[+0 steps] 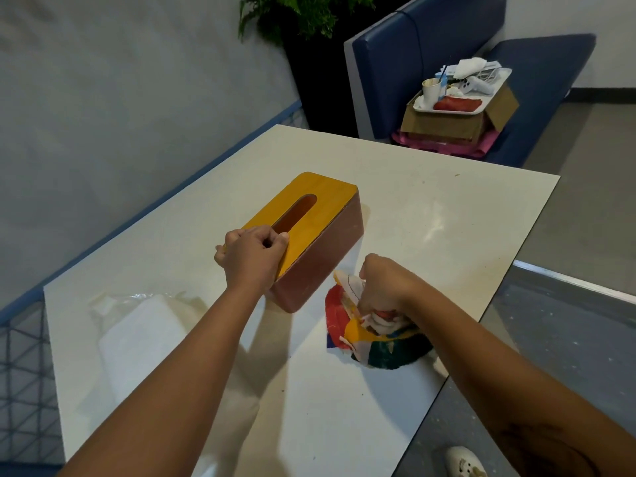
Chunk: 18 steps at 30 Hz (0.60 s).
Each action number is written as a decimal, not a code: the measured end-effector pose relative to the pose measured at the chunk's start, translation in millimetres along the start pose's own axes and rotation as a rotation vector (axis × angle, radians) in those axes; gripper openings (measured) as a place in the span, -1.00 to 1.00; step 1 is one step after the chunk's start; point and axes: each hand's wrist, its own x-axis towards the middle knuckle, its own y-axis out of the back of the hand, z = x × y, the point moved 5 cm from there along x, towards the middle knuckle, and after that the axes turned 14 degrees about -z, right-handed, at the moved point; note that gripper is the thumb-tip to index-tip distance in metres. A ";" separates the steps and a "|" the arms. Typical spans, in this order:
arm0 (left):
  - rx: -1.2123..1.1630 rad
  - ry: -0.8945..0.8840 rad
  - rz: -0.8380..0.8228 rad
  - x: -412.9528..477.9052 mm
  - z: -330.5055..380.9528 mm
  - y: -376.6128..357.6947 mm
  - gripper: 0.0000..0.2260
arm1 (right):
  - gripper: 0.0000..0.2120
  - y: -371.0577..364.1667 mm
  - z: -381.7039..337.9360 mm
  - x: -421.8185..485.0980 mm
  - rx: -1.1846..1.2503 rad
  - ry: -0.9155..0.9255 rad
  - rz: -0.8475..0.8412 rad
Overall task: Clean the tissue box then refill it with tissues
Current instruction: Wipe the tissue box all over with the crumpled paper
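Wooden tissue box is set on the white table, lying diagonally, yellow slotted lid up, brown sides; slot is seen dark, no tissue showing. Left hand is clenched over the near end of the lid, fingers curled, thumb beside the slot's near end. Right hand is closed in a fist around a bunched multicoloured cloth; cloth is pressed to the table just right of the box's near corner, not clearly touching it. Plastic-wrapped tissue pack is lying on the table left of the left forearm, apart from the box. Behind the table a blue bench is seen, bearing a cardboard box topped by a cluttered tray.
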 end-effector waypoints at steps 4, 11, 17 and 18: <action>0.001 -0.004 -0.002 0.1 0.8 0.0 -0.75 | -0.76 9.6 13.4 4.0 0.118 0.009 -0.012; 0.005 -0.005 -0.007 1.3 3.4 -1.0 -0.75 | -0.82 48.2 47.3 -4.4 0.902 0.070 0.704; -0.012 -0.012 -0.009 1.6 -1.0 -2.5 -0.73 | -0.71 34.2 5.9 29.6 1.033 0.251 0.650; -0.015 -0.014 -0.006 1.7 -0.3 -2.3 -0.73 | -0.61 26.7 -2.8 35.5 1.025 0.300 0.639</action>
